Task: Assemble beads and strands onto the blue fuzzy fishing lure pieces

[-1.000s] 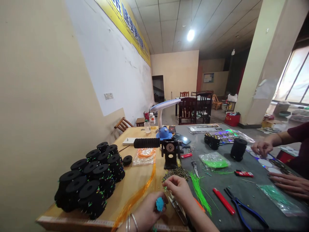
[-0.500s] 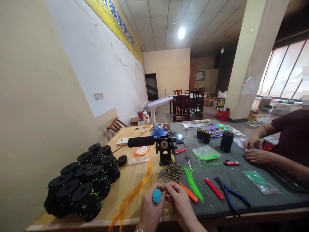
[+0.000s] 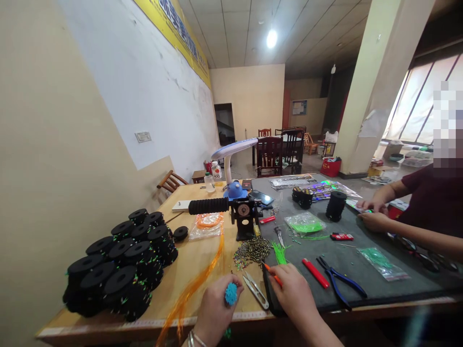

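My left hand (image 3: 215, 301) is closed around a tight bundle of thin blue strands (image 3: 230, 293), their cut ends facing up. A small dark tip shows by the thumb; what it belongs to is unclear. My right hand (image 3: 295, 290) is closed on a slim orange-handled tool (image 3: 272, 273), its thin point aimed at a heap of small dark and gold beads (image 3: 257, 251). Between my hands lie silver thread snips (image 3: 256, 290) on the wood. Beyond the right fingers is a bunch of bright green strands (image 3: 279, 252).
Black foam spools (image 3: 125, 284) crowd the left side. Orange strands (image 3: 195, 284) trail over the table edge. A black-handled winding device (image 3: 245, 219) stands ahead. Red lighter-like stick (image 3: 315, 273) and blue pliers (image 3: 340, 282) lie right. A co-worker's hands (image 3: 376, 217) work at far right.
My hands have parted. The right hand has moved right and taken hold of the orange-handled tool. The left holds the blue bundle slightly further left; the snips now show between them.
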`<action>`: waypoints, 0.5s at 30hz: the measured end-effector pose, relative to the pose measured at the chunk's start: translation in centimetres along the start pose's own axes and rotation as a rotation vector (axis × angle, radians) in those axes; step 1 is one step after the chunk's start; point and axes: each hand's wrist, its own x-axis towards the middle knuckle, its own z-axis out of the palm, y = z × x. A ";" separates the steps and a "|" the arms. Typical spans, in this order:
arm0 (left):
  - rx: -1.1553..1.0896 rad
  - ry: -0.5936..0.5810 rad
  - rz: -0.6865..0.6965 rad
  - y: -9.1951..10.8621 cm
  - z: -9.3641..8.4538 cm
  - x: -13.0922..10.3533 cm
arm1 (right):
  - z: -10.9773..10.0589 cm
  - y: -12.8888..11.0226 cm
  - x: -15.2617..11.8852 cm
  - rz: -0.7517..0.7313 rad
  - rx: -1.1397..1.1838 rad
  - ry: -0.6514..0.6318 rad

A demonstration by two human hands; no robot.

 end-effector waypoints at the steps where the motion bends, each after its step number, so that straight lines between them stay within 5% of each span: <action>1: 0.007 -0.005 0.011 0.0 -0.1 0.0 | -0.2 -0.3 0.1 0.003 -0.037 -0.007; 4: 0.014 -0.009 0.035 -0.1 -0.1 -0.1 | -1.6 0.0 0.4 0.039 -0.139 0.038; 8: 0.000 -0.025 0.042 -0.2 -0.2 -0.3 | -3.7 3.4 0.1 0.167 -0.335 0.127; 15: -0.005 -0.037 0.019 0.9 -0.4 -0.3 | -4.4 8.2 0.3 0.292 -0.467 0.059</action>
